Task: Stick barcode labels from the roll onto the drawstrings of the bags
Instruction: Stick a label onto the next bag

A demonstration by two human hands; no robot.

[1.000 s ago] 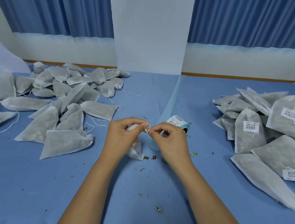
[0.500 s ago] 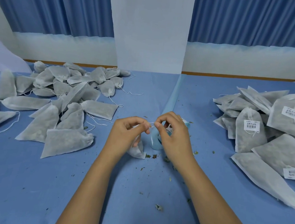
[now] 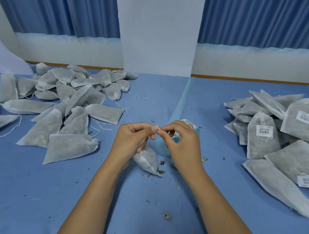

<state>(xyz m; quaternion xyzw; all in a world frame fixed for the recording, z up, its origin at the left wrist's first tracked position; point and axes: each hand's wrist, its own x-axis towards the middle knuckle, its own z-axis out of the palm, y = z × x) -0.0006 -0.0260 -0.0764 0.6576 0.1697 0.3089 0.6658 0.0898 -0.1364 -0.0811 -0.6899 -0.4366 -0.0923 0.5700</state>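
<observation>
Left fingers and right fingers meet tip to tip at centre. Both sets are curled tight, pinching a thin white drawstring between them. I read the left hand as also curling its lower fingers round the neck of a small grey-white fabric bag. The bag hangs at 6 o'clock from that hand, bottom corner down on the blue cloth worktop. Right hand: nothing else held that I can make out. Just behind it at 12 o'clock is a white barcode label roll, mostly hidden by the fingers. Heap of unlabelled grey bags at 9 to 10 o'clock, well apart. Heap of labelled grey bags at 3 o'clock, barcodes facing up. Dried leaf crumbs scattered at 6 o'clock.
</observation>
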